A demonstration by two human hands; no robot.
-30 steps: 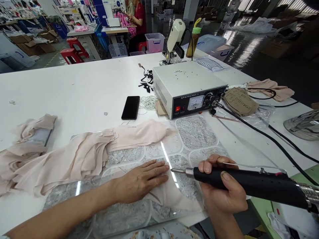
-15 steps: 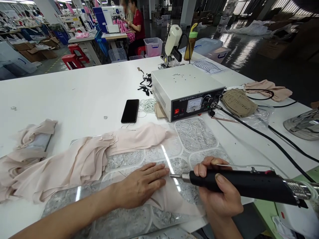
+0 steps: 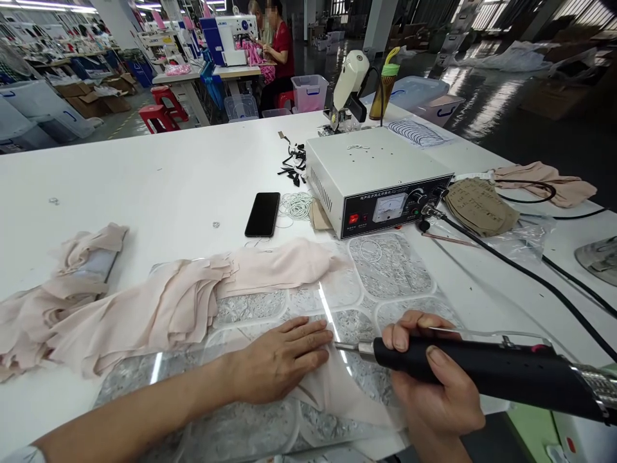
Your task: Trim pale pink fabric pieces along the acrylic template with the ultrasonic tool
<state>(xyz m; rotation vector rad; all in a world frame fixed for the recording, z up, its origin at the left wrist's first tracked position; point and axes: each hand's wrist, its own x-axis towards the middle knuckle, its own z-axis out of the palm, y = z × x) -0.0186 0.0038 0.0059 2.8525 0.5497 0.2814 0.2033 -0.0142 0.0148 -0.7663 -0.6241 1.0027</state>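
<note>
Flat on a pale pink fabric piece point(image 3: 340, 389) lies my left hand point(image 3: 284, 360), fingers stretched out and pointing right. My right hand point(image 3: 434, 379) is wrapped round a black handheld ultrasonic welding tool point(image 3: 463, 363). The tool's thin metal tip point(image 3: 346, 346) points left and sits just beside my left fingertips, at the fabric; whether it touches cannot be made out. Beneath the fabric is a clear mat with a grey stone pattern point(image 3: 390, 267). A layered stack of pink fabric point(image 3: 144, 315) lies to the left of my hand.
Behind the mat stand a grey control box point(image 3: 376, 167) and a black phone point(image 3: 263, 214). The tool's cable point(image 3: 511, 263) runs across the right side. Brown card patterns point(image 3: 482, 206) and a glass jar point(image 3: 600, 257) lie at right. A person in red point(image 3: 282, 51) sits at a distant sewing machine.
The whole view has shifted slightly, so things appear further right. My left hand still lies on the fabric, and the tool tip stays beside its fingertips.
</note>
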